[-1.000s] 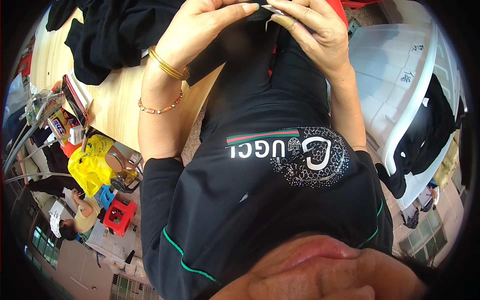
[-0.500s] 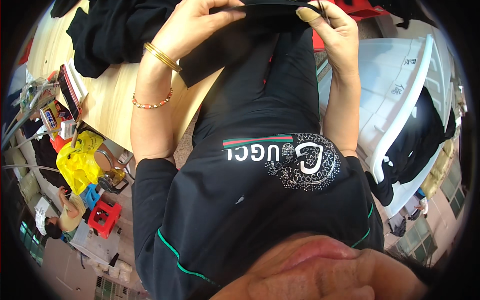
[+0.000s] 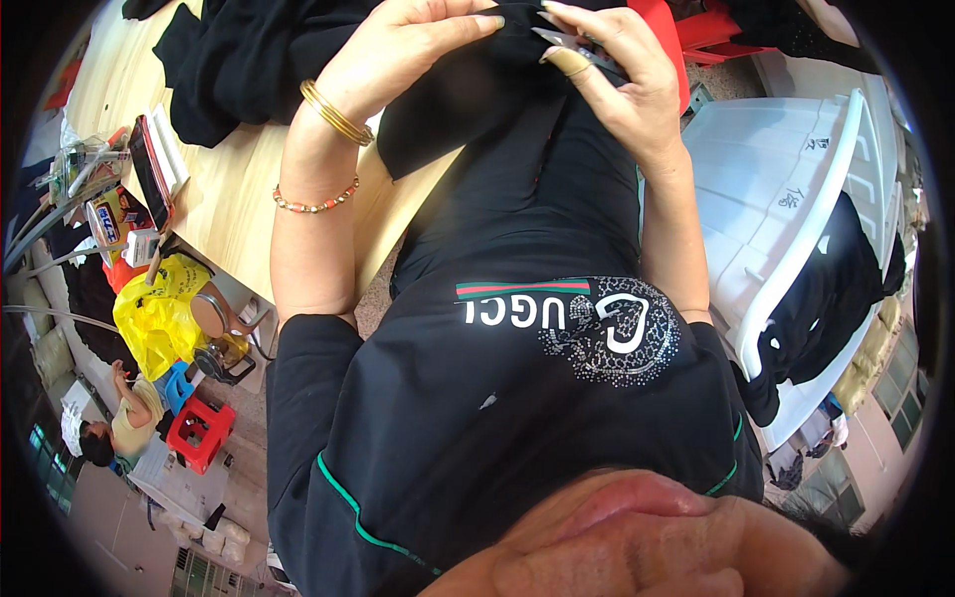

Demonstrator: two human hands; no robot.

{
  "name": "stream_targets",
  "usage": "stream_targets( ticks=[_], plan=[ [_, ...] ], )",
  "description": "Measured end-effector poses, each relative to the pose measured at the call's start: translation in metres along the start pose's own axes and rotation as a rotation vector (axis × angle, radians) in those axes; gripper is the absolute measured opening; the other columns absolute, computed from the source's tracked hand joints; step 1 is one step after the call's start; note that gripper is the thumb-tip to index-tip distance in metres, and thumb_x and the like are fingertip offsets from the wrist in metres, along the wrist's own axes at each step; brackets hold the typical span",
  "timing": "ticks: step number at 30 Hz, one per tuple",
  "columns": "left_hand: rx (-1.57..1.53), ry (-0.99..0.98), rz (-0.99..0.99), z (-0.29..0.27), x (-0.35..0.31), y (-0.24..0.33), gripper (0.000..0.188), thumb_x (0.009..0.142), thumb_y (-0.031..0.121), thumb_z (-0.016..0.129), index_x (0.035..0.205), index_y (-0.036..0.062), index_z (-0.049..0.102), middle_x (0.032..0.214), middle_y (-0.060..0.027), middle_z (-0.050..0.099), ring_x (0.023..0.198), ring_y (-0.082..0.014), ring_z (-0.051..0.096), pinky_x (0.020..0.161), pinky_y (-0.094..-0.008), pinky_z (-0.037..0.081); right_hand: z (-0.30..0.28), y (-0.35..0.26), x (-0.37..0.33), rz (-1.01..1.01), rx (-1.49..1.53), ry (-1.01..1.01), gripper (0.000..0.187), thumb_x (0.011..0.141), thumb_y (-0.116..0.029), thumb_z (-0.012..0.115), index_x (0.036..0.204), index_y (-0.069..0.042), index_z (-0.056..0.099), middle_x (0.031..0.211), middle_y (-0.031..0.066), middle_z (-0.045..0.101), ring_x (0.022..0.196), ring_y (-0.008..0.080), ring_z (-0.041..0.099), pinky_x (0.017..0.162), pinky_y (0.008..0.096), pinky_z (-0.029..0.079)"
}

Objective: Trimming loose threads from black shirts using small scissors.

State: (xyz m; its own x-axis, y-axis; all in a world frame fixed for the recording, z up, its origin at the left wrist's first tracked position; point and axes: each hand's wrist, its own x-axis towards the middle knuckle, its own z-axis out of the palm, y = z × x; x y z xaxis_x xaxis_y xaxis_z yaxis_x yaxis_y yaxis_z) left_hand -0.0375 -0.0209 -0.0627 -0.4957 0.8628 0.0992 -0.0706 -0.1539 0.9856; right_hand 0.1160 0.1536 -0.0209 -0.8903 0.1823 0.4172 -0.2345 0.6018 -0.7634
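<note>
My left hand (image 3: pixel 398 55), with gold bangles and a bead bracelet on the wrist, pinches a fold of a black garment (image 3: pixel 517 159) that hangs down in front of my chest. My right hand (image 3: pixel 622 95) is close beside it at the top of the view. It grips a small pair of metal thread clippers (image 3: pixel 562 40), whose tips rest against the same fold. Both hands touch the fabric, with their fingertips a short way apart. My own black top with a sparkly print fills the middle of the view.
A wooden table (image 3: pixel 229 189) on the left carries a pile of black clothes (image 3: pixel 249 50) and small boxes. A white plastic bin (image 3: pixel 786 199) with a dark garment stands on the right. Below the table are a yellow bag (image 3: pixel 154 313), a red stool (image 3: pixel 199 433) and a seated person (image 3: pixel 124 423).
Half a second ago both hands held the garment's edge stretched apart. They have come back together, with the clippers against the fold as one second ago.
</note>
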Motion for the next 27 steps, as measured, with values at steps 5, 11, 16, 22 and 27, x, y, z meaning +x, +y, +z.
stream_targets(
  ticks=[5,11,16,22,27],
  plan=[
    [-0.195,-0.184,0.040,-0.008,0.002,-0.009,0.015,0.102,0.007,0.062,0.109,-0.0018,0.071,0.097,0.0035,0.068,0.085,-0.0026,0.058,0.077,-0.0171,0.047,0.004,0.003,0.004,-0.156,-0.181,0.019,0.041,0.080,-0.004,0.082,0.120,-0.004,0.073,0.084,0.0086,0.062,0.071,0.0209,0.062,0.063,0.0310,0.049],
    [0.158,-0.003,-0.139,-0.017,-0.014,0.002,0.027,0.102,0.011,0.066,0.126,0.0017,0.070,0.111,-0.0035,0.074,0.105,-0.0116,0.069,0.099,-0.0235,0.052,-0.001,0.001,0.004,-0.192,-0.260,0.031,0.038,0.079,-0.007,0.083,0.117,-0.005,0.075,0.082,0.0084,0.061,0.070,0.0228,0.062,0.061,0.0328,0.049],
    [0.204,0.033,-0.150,-0.018,-0.018,0.004,0.026,0.102,0.012,0.065,0.126,0.0018,0.071,0.110,-0.0033,0.074,0.105,-0.0114,0.068,0.099,-0.0230,0.051,-0.003,-0.006,0.005,-0.240,-0.297,0.067,0.036,0.079,-0.009,0.083,0.114,-0.006,0.076,0.081,0.0081,0.061,0.070,0.0236,0.061,0.061,0.0335,0.049],
    [0.177,0.018,-0.147,-0.013,-0.011,0.001,0.025,0.102,0.013,0.065,0.124,0.0011,0.071,0.108,-0.0013,0.074,0.102,-0.0085,0.067,0.096,-0.0214,0.049,-0.003,0.001,0.003,-0.228,-0.329,0.058,0.034,0.080,-0.011,0.082,0.113,-0.007,0.076,0.083,0.0079,0.061,0.071,0.0238,0.062,0.062,0.0337,0.050],
    [0.179,-0.006,-0.148,-0.013,-0.013,0.009,0.024,0.103,0.012,0.064,0.123,0.0000,0.071,0.106,0.0005,0.073,0.098,-0.0063,0.065,0.092,-0.0197,0.049,0.001,0.006,0.004,-0.223,-0.274,0.053,0.030,0.084,-0.013,0.080,0.113,-0.007,0.076,0.085,0.0083,0.063,0.073,0.0239,0.063,0.063,0.0335,0.050]
  ],
)
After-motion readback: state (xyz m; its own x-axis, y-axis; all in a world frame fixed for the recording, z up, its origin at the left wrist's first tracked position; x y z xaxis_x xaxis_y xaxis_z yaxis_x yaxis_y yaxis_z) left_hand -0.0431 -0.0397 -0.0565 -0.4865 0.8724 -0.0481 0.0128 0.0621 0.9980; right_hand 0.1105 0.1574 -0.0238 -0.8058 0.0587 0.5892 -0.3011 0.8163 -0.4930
